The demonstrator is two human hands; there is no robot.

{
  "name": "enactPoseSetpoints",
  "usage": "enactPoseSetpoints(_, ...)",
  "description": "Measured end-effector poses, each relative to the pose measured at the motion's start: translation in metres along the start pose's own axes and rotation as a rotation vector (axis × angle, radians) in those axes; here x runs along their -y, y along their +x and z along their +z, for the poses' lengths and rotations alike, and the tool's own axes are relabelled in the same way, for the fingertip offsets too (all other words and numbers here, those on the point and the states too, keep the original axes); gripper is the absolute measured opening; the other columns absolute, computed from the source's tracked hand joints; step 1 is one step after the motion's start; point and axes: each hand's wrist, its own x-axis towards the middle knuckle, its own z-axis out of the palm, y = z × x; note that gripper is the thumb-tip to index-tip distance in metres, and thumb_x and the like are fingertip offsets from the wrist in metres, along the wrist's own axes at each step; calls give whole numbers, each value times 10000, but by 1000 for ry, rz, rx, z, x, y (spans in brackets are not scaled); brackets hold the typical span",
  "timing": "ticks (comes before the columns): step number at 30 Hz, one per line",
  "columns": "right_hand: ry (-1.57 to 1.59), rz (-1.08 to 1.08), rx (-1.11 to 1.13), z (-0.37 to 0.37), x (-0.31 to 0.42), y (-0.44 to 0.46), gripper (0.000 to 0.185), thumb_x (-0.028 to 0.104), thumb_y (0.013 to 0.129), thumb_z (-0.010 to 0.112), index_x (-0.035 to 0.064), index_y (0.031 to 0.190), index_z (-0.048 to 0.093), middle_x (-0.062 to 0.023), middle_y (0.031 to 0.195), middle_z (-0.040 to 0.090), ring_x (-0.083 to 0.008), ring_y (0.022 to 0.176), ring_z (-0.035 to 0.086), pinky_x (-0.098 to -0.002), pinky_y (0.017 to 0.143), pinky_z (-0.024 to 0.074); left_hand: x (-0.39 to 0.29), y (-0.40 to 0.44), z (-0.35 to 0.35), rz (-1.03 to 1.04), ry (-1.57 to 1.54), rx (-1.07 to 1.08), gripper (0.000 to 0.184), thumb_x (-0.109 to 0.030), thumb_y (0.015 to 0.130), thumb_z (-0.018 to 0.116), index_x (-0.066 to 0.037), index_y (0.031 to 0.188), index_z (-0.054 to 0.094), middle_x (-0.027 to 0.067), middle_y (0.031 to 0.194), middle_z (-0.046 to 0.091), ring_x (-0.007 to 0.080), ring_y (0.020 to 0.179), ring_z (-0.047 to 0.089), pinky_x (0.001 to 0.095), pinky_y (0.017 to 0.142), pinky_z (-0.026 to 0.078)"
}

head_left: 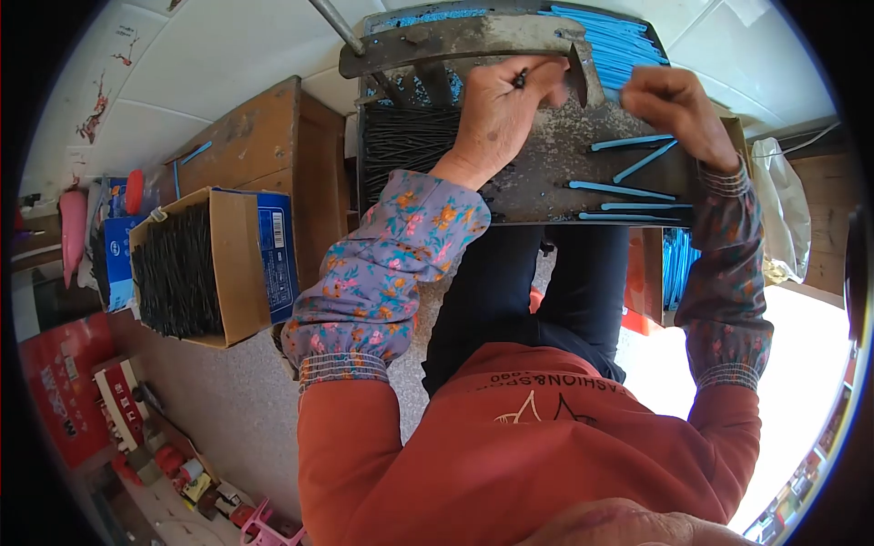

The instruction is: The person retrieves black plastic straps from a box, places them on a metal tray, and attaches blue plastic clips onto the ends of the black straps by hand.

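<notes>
My left hand [499, 111] is closed at the middle of the worktop, with a small dark piece showing between thumb and fingers. Its blurred fingertips are beside an upright dark blade [578, 76] on a worn curved bar [437, 42]. To the right, my right hand [669, 107] has its fingers curled together; motion blur hides what they hold. Below it, several light blue sticks [628, 188] lie on the metal tray [537, 207]. A pile of blue sticks [619, 50] lies behind the blade, and black sticks [405, 144] are heaped left of my left hand.
An open cardboard box [218, 273] full of black sticks stands at the left, near a wooden cabinet [259, 136]. More blue sticks [675, 264] are under the tray's right side. A metal rod [337, 23] rises at the back, and a plastic bag [781, 205] hangs at the right.
</notes>
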Motion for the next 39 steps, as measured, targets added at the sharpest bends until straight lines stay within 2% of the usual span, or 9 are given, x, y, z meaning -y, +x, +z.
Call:
enactPoseSetpoints(4,-449,-431,-52,2,-37,4,37,15,842,598,-21,835,595,-52,778,535,-178,613,457,-273,596,395,5,0,2,-247,-201,129,146,-93,875,592,16,816,669,14,666,602,82,559,460,215,555,404)
enactPoseSetpoints(9,-919,-554,-133,13,-61,9,68,29,841,608,-27,879,607,-72,843,565,-224,635,490,-313,615,420,6,-6,3,-133,-404,140,125,-68,879,570,23,886,655,30,734,631,81,621,518,205,602,432)
enactPoseSetpoints(15,-671,-455,-167,16,-26,-7,100,30,841,611,-31,920,607,-70,815,562,-201,641,495,-280,593,403,4,-8,6,-57,-372,86,129,-43,882,547,22,938,643,55,798,658,85,685,566,202,647,454)
enactPoseSetpoints(19,-30,-184,-262,37,6,-10,88,50,862,613,0,920,655,-38,700,542,-144,553,442,-256,525,388,8,-5,5,-94,-292,-9,126,-17,872,537,27,913,647,73,786,672,97,700,593,206,670,473)
enactPoseSetpoints(24,372,11,-158,39,7,-1,100,76,898,599,0,907,664,-1,646,511,-88,536,385,-214,495,340,8,-5,9,-91,-256,-24,131,-10,872,528,29,880,652,75,754,672,106,678,590,211,659,475)
enactPoseSetpoints(25,373,12,-156,35,7,4,100,76,898,599,0,907,664,-1,646,511,-88,536,385,-214,495,340,8,-3,9,-93,-256,-26,131,-10,872,528,29,880,652,75,754,672,106,678,590,211,659,475)
enactPoseSetpoints(29,-366,-445,-27,7,7,22,89,73,895,612,-10,918,634,15,698,517,-71,601,411,-231,544,329,7,-2,8,-90,-171,3,129,-16,871,536,35,841,651,72,725,668,114,654,583,212,644,473)
enactPoseSetpoints(35,-39,-199,-15,1,-13,6,74,46,876,601,-22,893,624,-39,759,537,-131,617,443,-261,571,368,9,-2,2,-30,-330,-49,135,-33,874,547,42,837,653,72,723,664,113,640,568,210,632,465)
enactPoseSetpoints(39,-492,-394,-56,-4,-40,-3,75,47,863,600,-27,879,605,-81,809,524,-185,658,469,-300,613,400,2,-2,7,-123,-362,123,135,-42,871,564,50,879,662,69,727,663,109,633,554,207,634,463)
